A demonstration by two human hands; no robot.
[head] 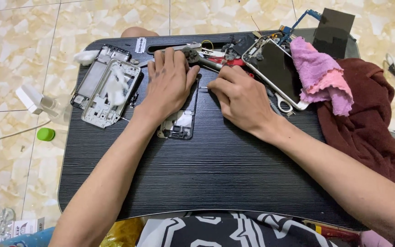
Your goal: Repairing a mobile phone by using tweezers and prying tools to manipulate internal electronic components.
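My left hand lies flat, palm down, on a disassembled phone frame in the middle of the black lap table. The frame's lower end shows beneath my wrist. My right hand rests just to the right with fingers curled, its fingertips pinching a thin metal tool that points at the frame's edge. Both hands are close together, nearly touching.
Two more phone frames with white tissue lie at the table's left. A phone with a dark screen, scissors, pliers and small parts sit at the back. Pink cloth and maroon cloth lie right. A spray bottle stands on the tiled floor.
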